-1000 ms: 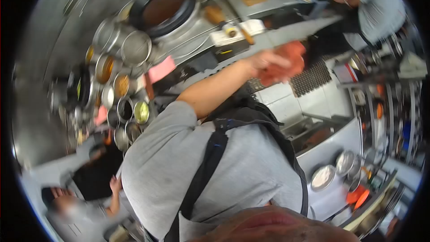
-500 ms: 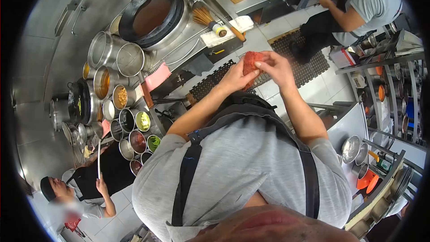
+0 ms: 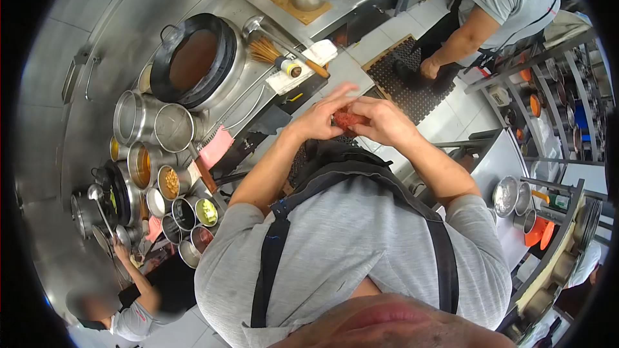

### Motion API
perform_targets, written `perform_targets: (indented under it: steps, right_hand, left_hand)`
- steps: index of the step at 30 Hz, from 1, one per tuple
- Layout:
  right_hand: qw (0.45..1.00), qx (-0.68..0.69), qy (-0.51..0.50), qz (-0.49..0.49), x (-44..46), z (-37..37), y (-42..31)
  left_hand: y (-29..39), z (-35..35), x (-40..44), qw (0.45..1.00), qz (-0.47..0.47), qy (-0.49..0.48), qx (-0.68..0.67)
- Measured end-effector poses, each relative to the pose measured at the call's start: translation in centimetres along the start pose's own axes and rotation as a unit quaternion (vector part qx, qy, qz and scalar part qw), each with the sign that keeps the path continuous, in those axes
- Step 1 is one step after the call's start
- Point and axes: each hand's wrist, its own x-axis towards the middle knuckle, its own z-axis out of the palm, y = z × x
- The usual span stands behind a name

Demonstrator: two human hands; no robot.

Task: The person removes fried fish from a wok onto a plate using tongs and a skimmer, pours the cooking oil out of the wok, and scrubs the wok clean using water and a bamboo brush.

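A crumpled red cloth (image 3: 349, 120) is bunched between my two hands, in front of the black apron. My right hand (image 3: 385, 120) is closed around its right side, fingers bent over it. On the other side, my left hand (image 3: 318, 117) has its fingers stretched out and apart, slightly blurred at the tips, with the thumb beside the cloth. Beyond my hands, a bamboo brush (image 3: 264, 51) and a wooden-handled tool (image 3: 314, 66) lie by a folded white cloth (image 3: 303, 75) on the steel counter.
A large wok (image 3: 196, 58) with brown liquid sits at the upper left. Metal pots and food containers (image 3: 169, 182) crowd the left counter. One co-worker (image 3: 509, 9) stands at the upper right, another (image 3: 138, 312) at the lower left. A shelf rack (image 3: 567, 103) is on the right.
The red cloth is more tightly bunched and lower. My left hand's fingers have spread off it. The lower-left co-worker now reaches toward the pans, and the upper-right co-worker has lowered an arm.
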Motion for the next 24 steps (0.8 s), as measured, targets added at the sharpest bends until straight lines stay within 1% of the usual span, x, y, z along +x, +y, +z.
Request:
perform_targets:
  steps: [1,2,3,4,5,7,8,9,11,12,14,15,17,18,20,22,23,24]
  right_hand:
    - [1.000,-0.002,0.003,0.004,-0.3,-0.6,0.0]
    - [1.000,0.011,0.011,0.014,-0.5,-1.5,-0.1]
    - [0.999,0.023,0.017,0.025,-0.5,-2.3,-0.3]
    - [0.996,0.060,0.043,0.044,-0.8,-3.0,-0.6]
    - [0.993,0.092,0.065,0.039,-1.2,-3.6,-0.6]
    - [0.987,0.098,0.125,0.031,-2.0,-3.4,-1.0]
    - [0.983,0.069,0.173,0.009,-2.1,-3.1,-1.6]
    - [0.972,0.014,0.233,0.001,-1.8,-2.0,-1.1]
    - [0.981,0.098,0.133,0.106,-3.5,-0.7,2.4]
    - [0.980,0.099,0.136,0.109,-3.5,-0.9,2.0]
    - [0.990,-0.030,0.135,0.031,-3.1,-1.5,0.2]
    - [0.989,-0.027,0.139,0.033,-2.9,-1.7,-0.3]
    - [0.975,-0.150,0.137,-0.095,-2.6,-2.1,-1.1]
    - [0.976,-0.154,0.122,-0.098,-2.6,-2.2,-1.6]
    - [0.977,-0.147,0.120,-0.097,-2.8,-1.9,-1.5]
    - [0.978,-0.144,0.119,-0.097,-3.0,-1.5,-1.5]
    - [0.979,-0.134,0.141,-0.067,-3.1,-1.0,-1.5]
    - [0.978,-0.124,0.164,-0.038,-3.2,-0.6,-1.3]
  left_hand:
    - [0.2,-0.4,0.4,1.000,0.003,-0.004,-0.003]
    - [0.4,-1.1,0.8,0.993,-0.061,-0.086,-0.044]
    - [0.5,-1.6,1.0,0.974,-0.125,-0.169,-0.085]
    - [0.8,-1.2,1.0,0.975,-0.115,-0.123,-0.148]
    - [0.8,-1.3,1.1,0.973,-0.118,-0.127,-0.153]
    - [1.3,-1.8,1.5,0.983,-0.117,-0.047,-0.132]
    - [2.1,-2.2,1.9,0.996,-0.074,0.004,-0.048]
    - [2.3,-1.9,2.0,0.987,-0.087,0.052,-0.125]
    - [2.8,-2.3,2.4,0.988,-0.096,0.080,-0.096]
    - [2.5,-2.5,2.6,0.988,-0.096,0.076,-0.096]
    - [2.3,-2.7,2.3,0.994,-0.044,0.093,-0.038]
    - [2.4,-2.7,2.3,0.994,-0.046,0.088,-0.038]
    - [2.7,-2.8,2.1,0.994,0.020,0.099,0.046]
    - [2.7,-2.7,2.1,0.994,0.016,0.097,0.045]
    - [2.6,-2.4,2.0,0.982,0.067,0.137,0.113]
    - [2.4,-2.4,1.8,0.982,0.045,0.154,0.102]
    - [2.4,-2.4,1.8,0.981,0.026,0.172,0.091]
    - [2.7,-2.5,2.0,0.980,0.027,0.174,0.091]
